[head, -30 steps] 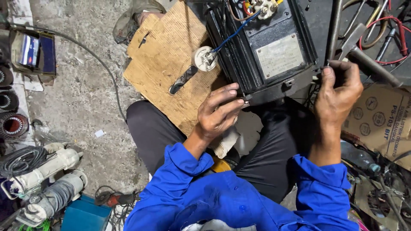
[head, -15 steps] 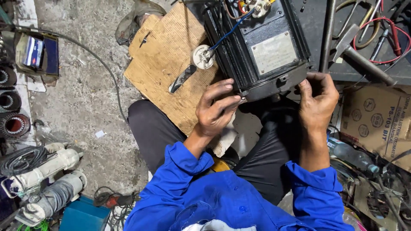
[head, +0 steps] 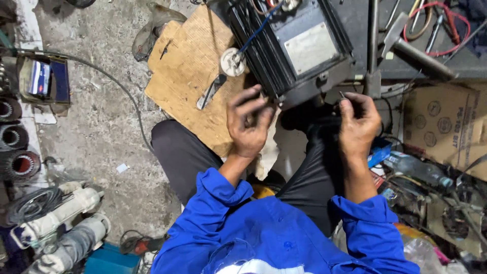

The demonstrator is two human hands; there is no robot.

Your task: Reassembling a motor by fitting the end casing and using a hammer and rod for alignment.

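Black ribbed metal motor housing (head: 297, 48) with a pale rectangular plate on its top face stands on the floor in front of the seated person's knees, its near edge just above both hands. Left of the housing lies a flat brown cardboard sheet (head: 190, 76), and on it, touching the housing's left side, sits a small white round fitting (head: 232, 62) joined to a thin blue wire (head: 258, 29). The left hand (head: 248, 124) rests against the housing's lower left corner, its fingers curled loosely and spread, closed on nothing that I can make out. The right hand (head: 357, 122) is below the housing's lower right corner, thumb and forefinger pinched together on a small thin metal piece (head: 341, 95) too tiny to identify. Right of the housing stands a brown printed cardboard box (head: 446, 127). Far left of the housing, grey concrete floor (head: 91, 127) shows.
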